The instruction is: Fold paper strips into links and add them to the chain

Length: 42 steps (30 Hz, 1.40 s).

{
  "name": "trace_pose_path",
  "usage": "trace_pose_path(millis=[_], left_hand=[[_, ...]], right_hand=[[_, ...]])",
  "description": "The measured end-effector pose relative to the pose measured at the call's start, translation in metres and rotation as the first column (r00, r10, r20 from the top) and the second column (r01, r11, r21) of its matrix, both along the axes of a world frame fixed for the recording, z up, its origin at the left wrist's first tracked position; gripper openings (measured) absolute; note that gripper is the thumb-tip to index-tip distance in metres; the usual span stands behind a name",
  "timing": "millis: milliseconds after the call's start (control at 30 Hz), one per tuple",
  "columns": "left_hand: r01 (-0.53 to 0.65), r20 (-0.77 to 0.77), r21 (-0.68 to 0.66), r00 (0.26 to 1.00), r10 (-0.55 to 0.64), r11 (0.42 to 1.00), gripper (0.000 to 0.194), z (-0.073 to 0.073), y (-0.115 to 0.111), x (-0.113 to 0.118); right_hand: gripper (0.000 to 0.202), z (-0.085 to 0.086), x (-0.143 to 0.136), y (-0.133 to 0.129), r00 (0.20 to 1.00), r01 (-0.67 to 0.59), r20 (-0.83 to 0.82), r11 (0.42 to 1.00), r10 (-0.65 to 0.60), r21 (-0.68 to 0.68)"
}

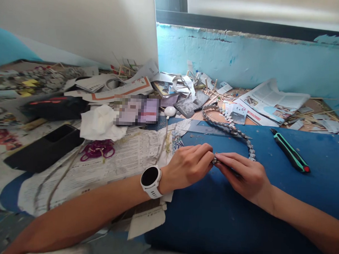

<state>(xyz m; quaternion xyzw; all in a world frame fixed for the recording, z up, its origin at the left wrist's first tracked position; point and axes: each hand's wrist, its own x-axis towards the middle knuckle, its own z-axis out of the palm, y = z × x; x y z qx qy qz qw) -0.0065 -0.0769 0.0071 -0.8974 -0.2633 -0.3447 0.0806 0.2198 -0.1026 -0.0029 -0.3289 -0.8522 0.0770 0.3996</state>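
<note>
A long chain of folded grey-and-white paper links [228,126] curves over the table and passes out of sight behind my right hand. My left hand [188,166], with a white watch [150,177] on its wrist, pinches a small dark end piece that looks like part of this chain. From the other side, my right hand [244,175] grips the same piece with thumb and fingers pressed together. The fingertips of both hands nearly meet, so most of what they hold is hidden. Beneath the chain lies a clear ruler [199,128].
A black-and-green utility knife [290,150] lies right on the blue mat [273,199]. Newspaper [129,155], purple string [98,151], a tissue [100,124] and a black case [43,147] spread leftward. Paper strips and thin sticks [214,92] clutter the back by the wall.
</note>
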Motion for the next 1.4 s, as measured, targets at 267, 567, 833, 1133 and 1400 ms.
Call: trace_pose_path(millis=[267, 567, 833, 1133, 1400], left_hand=[[0.059, 0.090, 0.060, 0.994, -0.064, 0.996, 0.021, -0.003, 0.003, -0.005], [0.445, 0.559, -0.726, 0.826, 0.074, 0.524, 0.013, 0.013, 0.002, -0.002], [0.522, 0.584, -0.805, 0.782, 0.219, 0.283, 0.023, 0.018, 0.002, -0.003], [0.571, 0.550, -0.820, 0.765, 0.334, 0.043, 0.017, 0.016, 0.009, 0.002], [0.697, 0.584, -0.709, 0.665, 0.466, -0.107, 0.019, 0.009, 0.016, 0.003]], right_hand=[[0.041, 0.009, 0.002, 0.001, 0.999, 0.024, -0.030, 0.997, -0.022, 0.071], [0.056, 0.014, 0.009, 0.000, 0.998, 0.050, -0.053, 0.988, -0.043, 0.149], [0.059, 0.008, 0.012, 0.002, 0.998, 0.055, -0.002, 0.981, -0.055, 0.185], [0.057, 0.006, 0.013, 0.003, 0.996, 0.047, 0.069, 0.978, -0.062, 0.203], [0.059, 0.002, 0.008, 0.009, 0.997, 0.024, 0.064, 0.988, -0.034, 0.152]])
